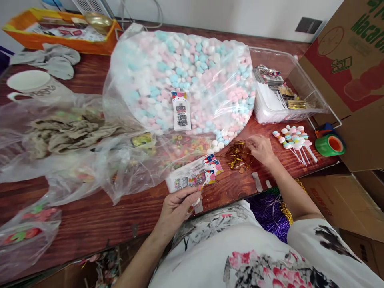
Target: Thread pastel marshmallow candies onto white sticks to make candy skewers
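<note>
Well, ties [235, 157] beside bag [113, 76] of candies [180, 74]

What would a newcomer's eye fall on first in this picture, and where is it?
The bulging clear bag of pink, blue and white sweets, toward the back of the table. Next, the tangle of gold ties in front of it, beside the right hand. Farther right, skewered sweets lie beside green tape.
</note>
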### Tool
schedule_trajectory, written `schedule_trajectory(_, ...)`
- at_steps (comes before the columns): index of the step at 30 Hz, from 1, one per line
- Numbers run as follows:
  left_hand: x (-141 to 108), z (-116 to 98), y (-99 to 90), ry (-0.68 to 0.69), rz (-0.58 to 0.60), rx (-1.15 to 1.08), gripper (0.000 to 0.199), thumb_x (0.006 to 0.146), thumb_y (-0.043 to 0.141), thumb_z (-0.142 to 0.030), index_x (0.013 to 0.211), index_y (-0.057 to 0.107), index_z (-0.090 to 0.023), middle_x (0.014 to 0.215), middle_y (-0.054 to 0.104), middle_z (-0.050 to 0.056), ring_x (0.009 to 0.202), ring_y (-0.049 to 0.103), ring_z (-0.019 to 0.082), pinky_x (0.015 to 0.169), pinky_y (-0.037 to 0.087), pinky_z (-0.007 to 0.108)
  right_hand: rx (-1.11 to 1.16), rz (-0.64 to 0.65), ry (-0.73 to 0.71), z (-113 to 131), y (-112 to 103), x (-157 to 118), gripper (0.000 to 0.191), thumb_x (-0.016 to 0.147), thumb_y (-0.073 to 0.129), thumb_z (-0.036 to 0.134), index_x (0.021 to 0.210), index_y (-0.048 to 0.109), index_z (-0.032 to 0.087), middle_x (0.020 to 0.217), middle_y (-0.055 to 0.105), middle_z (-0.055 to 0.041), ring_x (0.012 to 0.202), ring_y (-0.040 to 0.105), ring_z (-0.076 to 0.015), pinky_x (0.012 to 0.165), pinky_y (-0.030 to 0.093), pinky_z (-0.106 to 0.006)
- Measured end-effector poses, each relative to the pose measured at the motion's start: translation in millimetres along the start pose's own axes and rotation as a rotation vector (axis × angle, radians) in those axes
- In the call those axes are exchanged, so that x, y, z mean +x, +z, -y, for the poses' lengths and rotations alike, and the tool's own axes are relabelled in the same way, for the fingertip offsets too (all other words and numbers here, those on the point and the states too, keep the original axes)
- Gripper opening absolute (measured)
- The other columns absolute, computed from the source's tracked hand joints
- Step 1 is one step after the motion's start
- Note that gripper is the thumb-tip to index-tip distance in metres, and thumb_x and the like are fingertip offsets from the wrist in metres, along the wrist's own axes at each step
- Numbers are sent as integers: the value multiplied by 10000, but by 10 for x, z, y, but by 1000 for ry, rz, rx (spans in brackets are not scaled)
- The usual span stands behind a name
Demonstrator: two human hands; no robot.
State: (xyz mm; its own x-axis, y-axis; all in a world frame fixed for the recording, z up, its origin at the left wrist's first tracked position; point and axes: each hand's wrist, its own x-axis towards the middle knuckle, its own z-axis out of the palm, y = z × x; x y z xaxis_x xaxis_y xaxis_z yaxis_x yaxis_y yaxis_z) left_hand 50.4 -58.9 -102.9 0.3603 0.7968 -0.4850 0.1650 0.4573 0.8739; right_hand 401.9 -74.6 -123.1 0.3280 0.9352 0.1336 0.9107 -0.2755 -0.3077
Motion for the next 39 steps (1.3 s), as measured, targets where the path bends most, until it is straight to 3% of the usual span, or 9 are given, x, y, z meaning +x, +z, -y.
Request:
schedule_trajectory(5,13,25,25,-185,33,-134,437,554,872,-438,871,767,-156,555,631,-12,417,457,76,352,235,160,-53,-214,-139,-32,-99,-233,246,851,538,153,1026,708,185,944,742,-72,943,587,-246,851,373,-394)
schedule_trajectory(14,-15,-143,155,-274,101,-246,470,528,877,-412,900,735,-161,633,676,12,459,563,123,330,253,154,-26,-402,-248,61,-35,-369,178,890,550,198,955,711,233,863,682,-55,911,549,-235,854,373,-410)
schedule_trajectory(17,-37,-142,139,-241,125,-270,430,554,862,-398,894,747,-162,718,699,36,472,553,113,324,247,161,16,-430,-332,236,-61,-427,166,869,571,166,927,702,250,823,671,-38,876,560,-222,837,387,-412)
schedule_trajectory(22,-31,-190,242,18,271,-245,169,671,792,-301,805,789,-197,1193,673,59,667,592,87,435,380,170,184,-450,-585,888,-32,-620,239,815,609,118,976,675,283,819,666,-19,911,576,-221,835,387,-423)
schedule_trajectory(25,-25,-200,293,154,322,-229,92,691,776,-261,753,787,-194,990,705,46,764,618,117,588,464,195,313,-403,-680,1246,-5,-699,310,811,578,97,1012,684,308,822,666,-15,910,573,-220,824,385,-428)
schedule_trajectory(28,-55,-173,225,134,264,-253,131,681,785,-283,765,782,-183,804,684,20,602,567,80,524,427,195,461,-279,-628,1368,-19,-697,251,844,569,118,945,711,299,813,669,-22,899,572,-218,802,421,-417)
schedule_trajectory(34,-96,-101,9,18,169,-356,225,588,821,-278,779,791,-164,718,683,29,523,527,88,435,372,196,954,263,-517,1329,-95,-684,59,850,698,288,830,729,242,761,687,-9,777,612,-171,778,500,-365)
schedule_trajectory(37,-76,-57,6,88,173,-298,181,601,816,-265,753,795,-170,759,689,34,597,560,99,511,432,205,1146,502,-382,1368,-113,-709,141,844,703,338,879,744,207,800,722,-25,753,642,-160,724,512,-311)
schedule_trajectory(39,-68,-26,20,140,191,-269,147,632,803,-264,751,797,-176,760,687,33,620,568,102,543,445,210,1244,579,-262,1386,-101,-727,149,846,694,325,856,747,186,780,725,-25,709,644,-143,686,507,-273)
